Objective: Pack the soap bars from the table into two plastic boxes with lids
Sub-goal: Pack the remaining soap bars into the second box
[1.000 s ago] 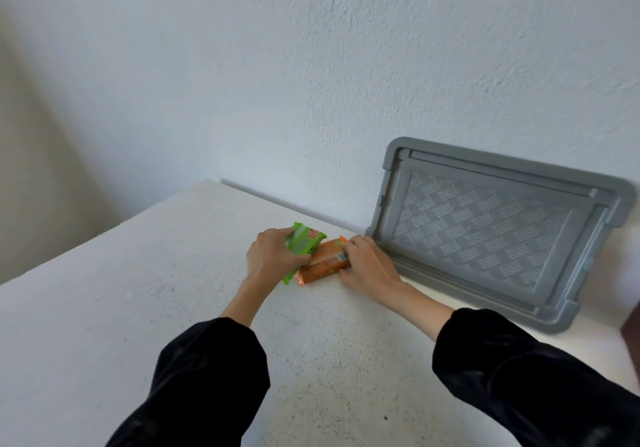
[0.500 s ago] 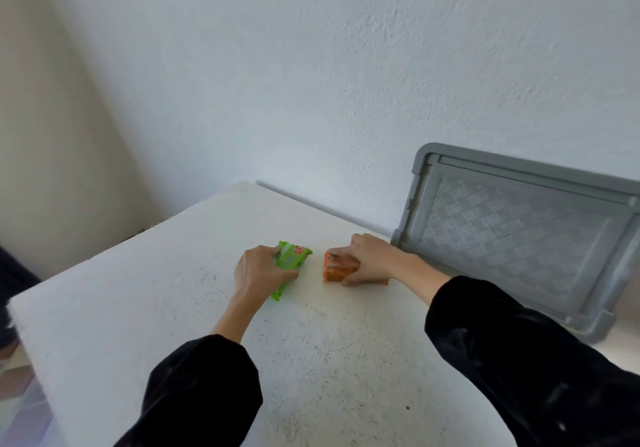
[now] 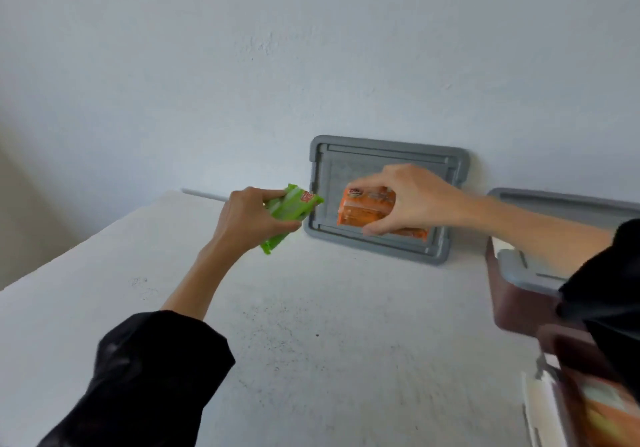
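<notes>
head view showed both hands raised over the white table (image 3: 311,325), each with a soap bar. the left hand (image 3: 247,219) had its fingers curled round a green soap bar (image 3: 294,206). the right hand (image 3: 412,197) pinched an orange soap bar (image 3: 363,209) between thumb and fingertips, in front of a grey lid (image 3: 391,154) that leaned on the wall. both bars appeared lifted off the table and were well apart from the boxes at the right edge. risks judged: the orange bar was held by the fingertips only, so a slick wrapper could slip out on the carry. the right sleeve (image 3: 602,290) hung over the far box (image 3: 512,304), so a swing of that arm might knock it or the leaning lid. count: two soap bars in hand, one green and one orange, though whether either grip hid a second bar could not be told. two grey lids, the second lid (image 3: 561,200) behind the boxes. two dark boxes, the near box (image 3: 575,356) blurred, seemingly with something orange inside.
</notes>
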### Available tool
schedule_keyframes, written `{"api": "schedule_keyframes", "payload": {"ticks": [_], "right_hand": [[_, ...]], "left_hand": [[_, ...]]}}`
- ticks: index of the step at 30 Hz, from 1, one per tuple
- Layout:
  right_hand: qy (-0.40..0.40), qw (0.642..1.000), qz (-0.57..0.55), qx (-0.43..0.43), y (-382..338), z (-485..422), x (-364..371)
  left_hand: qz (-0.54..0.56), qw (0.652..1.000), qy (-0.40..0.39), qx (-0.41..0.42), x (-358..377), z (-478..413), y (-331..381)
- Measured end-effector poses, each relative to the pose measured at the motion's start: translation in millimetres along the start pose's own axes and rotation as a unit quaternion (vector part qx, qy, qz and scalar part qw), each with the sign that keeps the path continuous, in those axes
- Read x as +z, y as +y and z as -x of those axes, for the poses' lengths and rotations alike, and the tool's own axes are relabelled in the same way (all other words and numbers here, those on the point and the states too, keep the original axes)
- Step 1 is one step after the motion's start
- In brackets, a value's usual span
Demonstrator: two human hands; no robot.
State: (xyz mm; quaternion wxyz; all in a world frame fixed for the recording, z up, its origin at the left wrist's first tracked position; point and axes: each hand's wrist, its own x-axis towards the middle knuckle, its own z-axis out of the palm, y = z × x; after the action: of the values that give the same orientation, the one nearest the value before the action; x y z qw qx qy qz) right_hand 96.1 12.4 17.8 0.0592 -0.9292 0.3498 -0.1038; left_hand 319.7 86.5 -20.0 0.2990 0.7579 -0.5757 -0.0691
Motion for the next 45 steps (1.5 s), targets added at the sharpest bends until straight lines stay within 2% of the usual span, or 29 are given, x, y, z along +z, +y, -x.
{"api": "schedule_keyframes", "payload": {"ticks": [5, 10, 16, 21, 25, 30, 35, 40, 43, 45], "right_hand": [[0.019, 0.998, 0.018, 0.066, 16.4, 117.2, -44.5], [0.000, 0.992, 0.034, 0.120, 25.8, 227.1, -62.4], [-0.070, 0.984, 0.021, 0.164, 45.0, 325.4, -50.2], [-0.130, 0.973, 0.017, 0.190, 56.3, 375.6, -28.6], [-0.191, 0.966, 0.004, 0.176, 59.7, 394.8, -9.8], [-0.250, 0.958, 0.014, 0.137, 67.4, 396.3, -3.6], [-0.277, 0.956, 0.008, 0.094, 75.2, 392.2, -4.5], [-0.323, 0.943, -0.008, 0.078, 80.1, 384.9, -8.0], [-0.323, 0.943, -0.033, 0.078, 81.8, 376.7, -16.1], [-0.268, 0.957, -0.061, 0.091, 84.5, 368.6, -21.8]], "left_hand": [[0.020, 0.984, -0.080, 0.160, 22.7, 43.5, 92.5], [0.030, 0.937, -0.196, 0.288, 58.7, 103.1, 171.1], [0.042, 0.868, -0.326, 0.373, 100.6, 170.5, 218.5], [0.037, 0.828, -0.377, 0.414, 123.1, 210.2, 225.2], [-0.030, 0.795, -0.420, 0.436, 134.7, 227.2, 221.7], [-0.031, 0.804, -0.448, 0.391, 135.6, 224.2, 223.3], [-0.096, 0.797, -0.407, 0.436, 135.9, 232.3, 232.6], [-0.100, 0.798, -0.400, 0.439, 136.6, 233.5, 230.1], [-0.051, 0.806, -0.420, 0.414, 135.0, 229.1, 229.8], [0.036, 0.828, -0.413, 0.378, 129.7, 222.5, 230.7]]}}
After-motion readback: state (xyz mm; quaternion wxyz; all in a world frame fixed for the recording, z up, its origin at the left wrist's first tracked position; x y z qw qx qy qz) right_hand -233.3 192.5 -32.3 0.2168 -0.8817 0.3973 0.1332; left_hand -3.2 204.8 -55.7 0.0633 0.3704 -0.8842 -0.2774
